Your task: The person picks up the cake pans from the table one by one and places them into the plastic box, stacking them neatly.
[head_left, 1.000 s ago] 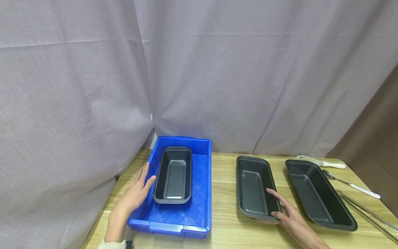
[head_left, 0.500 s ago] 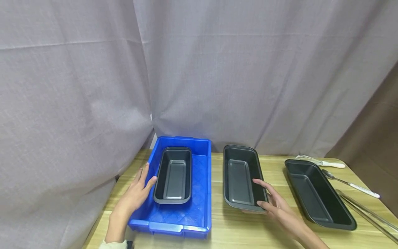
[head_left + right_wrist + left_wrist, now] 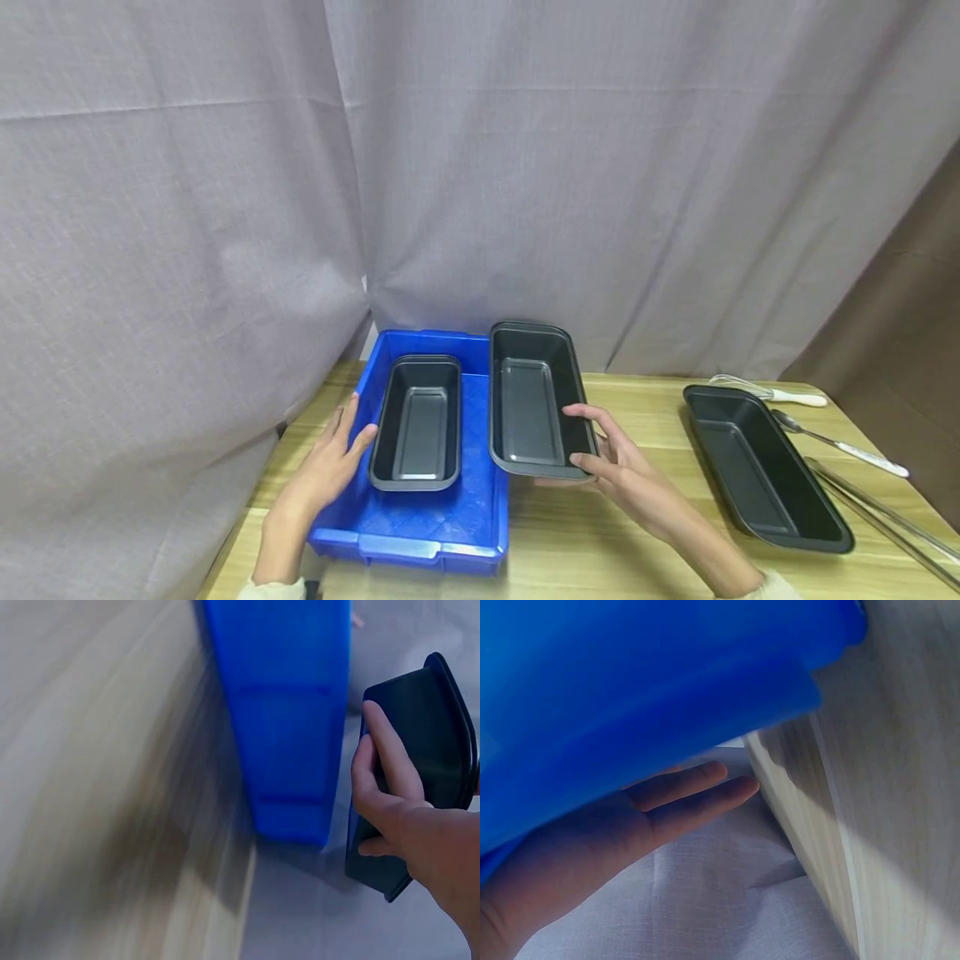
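In the head view my right hand (image 3: 633, 483) grips the near right corner of a black loaf pan (image 3: 528, 408), raised above the table beside the blue bin (image 3: 450, 550). Thumb and index finger lie over its inner side; in the right wrist view other fingers support this loaf pan (image 3: 424, 712) from beneath. A smaller black loaf pan (image 3: 423, 429) lies inside the bin, along its left side. My left hand (image 3: 322, 471) rests on the bin's left wall, thumb over the rim, and the left wrist view has its straight fingers (image 3: 701, 806) along the wall's outside.
At the right a third black loaf pan (image 3: 761, 467) lies on the wooden table (image 3: 652, 558). Beyond it are a whisk (image 3: 795, 397), a white-handled spoon (image 3: 843, 446) and long metal tongs (image 3: 885, 517). A grey curtain (image 3: 525, 183) hangs behind the table.
My right hand has carried the loaf pan leftward and upward, from between the bin and the third pan to the bin's right rim. The left hand has stayed in place.
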The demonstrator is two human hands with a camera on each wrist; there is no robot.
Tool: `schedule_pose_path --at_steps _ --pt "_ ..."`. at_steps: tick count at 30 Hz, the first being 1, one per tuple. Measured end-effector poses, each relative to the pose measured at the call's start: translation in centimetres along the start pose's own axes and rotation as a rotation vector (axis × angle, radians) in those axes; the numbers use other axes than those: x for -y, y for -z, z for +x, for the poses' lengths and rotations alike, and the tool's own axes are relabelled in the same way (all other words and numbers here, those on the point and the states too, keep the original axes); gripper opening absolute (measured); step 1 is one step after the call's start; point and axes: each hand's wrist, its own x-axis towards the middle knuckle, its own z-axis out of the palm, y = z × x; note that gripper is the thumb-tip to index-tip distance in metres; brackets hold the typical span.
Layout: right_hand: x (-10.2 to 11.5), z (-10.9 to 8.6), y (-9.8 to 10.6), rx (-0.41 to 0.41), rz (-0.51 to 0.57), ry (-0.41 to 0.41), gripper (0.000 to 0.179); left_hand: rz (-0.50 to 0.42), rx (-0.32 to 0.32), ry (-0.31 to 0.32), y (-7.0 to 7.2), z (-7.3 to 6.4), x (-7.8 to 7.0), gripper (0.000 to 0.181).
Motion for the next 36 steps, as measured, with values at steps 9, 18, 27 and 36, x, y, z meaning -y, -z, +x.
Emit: schedule_pose_path --at_steps 9,18,27,36 --pt "0.5 4.0 -4.5 0.061 0.101 -0.028 0.055 0.022 -0.034 0.002 -0.8 0.5 1.9 0.079" --pt "-0.1 6.6 -7.6 0.093 0.169 -0.087 0.054 -0.018 0.049 0.067 2.1 -1.3 -3.6 0.078" --pt "-0.5 8.5 -9.9 0.069 0.137 -0.166 0.053 -0.012 0.112 0.114 3.1 -1.8 -5.1 0.073" --pt "-2.1 9.5 -11.4 0.05 0.119 -0.224 0.056 -0.018 0.113 0.107 2.9 -1.7 -5.3 0.072"
